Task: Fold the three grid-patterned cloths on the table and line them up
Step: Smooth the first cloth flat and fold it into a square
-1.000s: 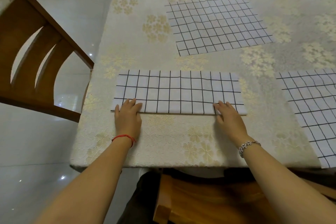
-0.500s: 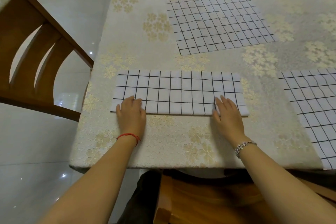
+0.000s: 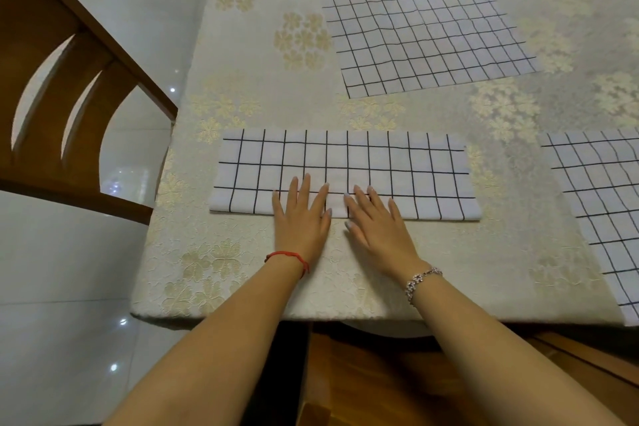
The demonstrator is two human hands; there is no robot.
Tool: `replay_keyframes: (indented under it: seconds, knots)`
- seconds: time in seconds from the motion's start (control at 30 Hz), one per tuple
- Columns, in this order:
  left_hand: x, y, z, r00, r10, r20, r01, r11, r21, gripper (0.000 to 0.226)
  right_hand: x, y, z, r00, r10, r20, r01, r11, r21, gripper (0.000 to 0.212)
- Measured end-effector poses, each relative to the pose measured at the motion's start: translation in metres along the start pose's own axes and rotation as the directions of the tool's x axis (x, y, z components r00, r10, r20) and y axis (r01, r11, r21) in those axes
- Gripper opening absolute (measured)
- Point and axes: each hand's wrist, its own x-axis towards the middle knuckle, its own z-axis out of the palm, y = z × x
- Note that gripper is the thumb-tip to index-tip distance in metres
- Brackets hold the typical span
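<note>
Left hand (image 3: 301,221), right hand (image 3: 378,228) converged, oblong cloth (image 3: 415,176)

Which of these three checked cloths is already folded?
The near cloth, pressed by left hand and right hand: a narrow strip; the far cloth and right-side cloth lie spread open.

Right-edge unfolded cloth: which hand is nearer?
Right. The right hand lies flat on the folded cloth, left of the right-edge cloth; the left hand lies beside it, farther left.

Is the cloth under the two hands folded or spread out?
Folded. The near cloth is a narrow strip, much shallower than the spread far cloth.
</note>
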Motion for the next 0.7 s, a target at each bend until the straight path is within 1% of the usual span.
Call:
replay_keyframes:
  seconds: [0.1,0.17,0.23,0.37,0.47,0.63,0.7]
  knots:
    - [-0.001,0.000,0.001,1.000,-0.005,-0.014,0.005,1.000,-0.015,0.050,-0.003,0.010,0.000,0.999,0.043,-0.011,-0.043,0.999,0.013,0.054]
    - [-0.001,-0.001,0.001,1.000,-0.017,-0.022,0.017,1.000,-0.018,0.050,-0.006,0.020,0.000,0.994,0.105,-0.036,-0.102,0.992,0.075,0.053]
    - [-0.002,-0.005,0.001,0.998,-0.050,-0.031,0.050,0.998,-0.025,0.050,-0.010,0.032,0.000,0.984,0.164,-0.062,-0.156,0.980,0.125,0.052]
    - [-0.005,-0.014,0.001,0.993,-0.104,-0.056,0.101,0.993,-0.057,0.049,-0.015,0.054,-0.003,0.960,0.267,-0.086,-0.251,0.954,0.165,0.053]
    - [-0.006,-0.022,-0.001,0.985,-0.153,-0.081,0.148,0.987,-0.059,0.048,-0.018,0.066,-0.005,0.935,0.340,-0.099,-0.320,0.932,0.170,0.053]
    - [-0.006,-0.043,-0.007,0.963,-0.246,-0.110,0.240,0.969,-0.066,0.048,-0.021,0.077,-0.007,0.903,0.408,-0.133,-0.383,0.906,0.177,0.055]
    - [-0.007,-0.052,-0.009,0.950,-0.288,-0.118,0.286,0.958,-0.032,0.049,-0.023,0.080,-0.006,0.896,0.421,-0.139,-0.398,0.902,0.166,0.056]
